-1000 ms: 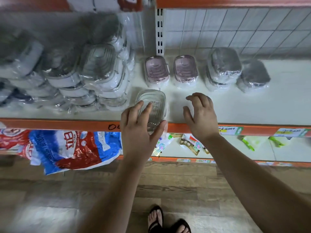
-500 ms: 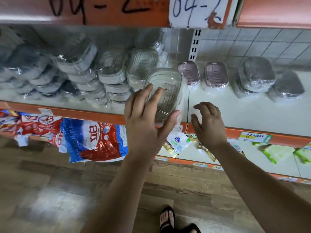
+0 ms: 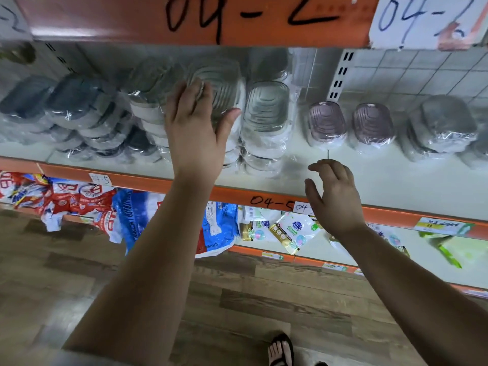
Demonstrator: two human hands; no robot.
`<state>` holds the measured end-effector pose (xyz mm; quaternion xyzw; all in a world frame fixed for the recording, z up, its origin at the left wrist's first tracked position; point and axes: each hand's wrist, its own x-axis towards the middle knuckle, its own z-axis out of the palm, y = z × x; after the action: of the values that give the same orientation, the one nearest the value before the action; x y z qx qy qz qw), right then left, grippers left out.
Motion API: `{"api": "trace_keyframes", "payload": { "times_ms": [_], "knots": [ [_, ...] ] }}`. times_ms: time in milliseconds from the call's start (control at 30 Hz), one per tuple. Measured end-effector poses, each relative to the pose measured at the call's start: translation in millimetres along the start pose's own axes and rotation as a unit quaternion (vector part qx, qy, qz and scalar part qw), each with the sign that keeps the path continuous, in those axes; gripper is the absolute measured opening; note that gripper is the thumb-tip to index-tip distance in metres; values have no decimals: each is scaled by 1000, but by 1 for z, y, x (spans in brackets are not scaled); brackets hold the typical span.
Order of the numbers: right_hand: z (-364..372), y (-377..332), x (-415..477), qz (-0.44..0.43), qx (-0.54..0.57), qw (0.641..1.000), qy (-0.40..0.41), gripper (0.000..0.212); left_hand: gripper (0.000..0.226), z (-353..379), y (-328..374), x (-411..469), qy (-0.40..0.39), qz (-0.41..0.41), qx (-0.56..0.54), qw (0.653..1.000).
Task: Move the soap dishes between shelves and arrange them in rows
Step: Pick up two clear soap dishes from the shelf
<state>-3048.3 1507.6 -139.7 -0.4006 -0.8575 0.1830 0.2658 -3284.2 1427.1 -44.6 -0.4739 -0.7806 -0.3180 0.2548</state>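
The left hand (image 3: 195, 128) grips a clear soap dish (image 3: 224, 85) atop the wrapped stacks (image 3: 266, 120) on the white shelf (image 3: 383, 178). The right hand (image 3: 334, 199) hovers empty, fingers loosely curled, over the shelf's front edge.

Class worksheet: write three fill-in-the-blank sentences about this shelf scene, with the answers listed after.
1. The left hand holds a clear soap dish; the right hand holds ____.
2. ____ pink soap dishes stand side by side.
3. The shelf edge is coloured ____.

Missing words: nothing; two; orange.
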Motion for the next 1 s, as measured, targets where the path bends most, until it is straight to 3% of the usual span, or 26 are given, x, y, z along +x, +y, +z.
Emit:
{"api": "trace_keyframes", "payload": {
  "times_ms": [67, 367, 567, 800, 1000],
  "knots": [
    [3, -1, 1, 1, -3, 1000, 2, 27, 59, 6, -7, 0, -32, -14, -2, 999],
    [14, -4, 2, 4, -14, 1000, 1, 26, 46, 11, -22, 2, 21, 45, -1, 999],
    [16, -5, 4, 0, -19, 1000, 0, 26, 46, 14, -30, 19, -23, 40, 4, 999],
    [11, -6, 5, 3, -12, 1000, 4, 27, 59, 17, -21, 17, -108, -34, 70, 991],
    [-1, -6, -6, 3, -8, 1000, 8, 35, 48, 6, 7, -33, -43, 30, -6, 999]
  ]
}}
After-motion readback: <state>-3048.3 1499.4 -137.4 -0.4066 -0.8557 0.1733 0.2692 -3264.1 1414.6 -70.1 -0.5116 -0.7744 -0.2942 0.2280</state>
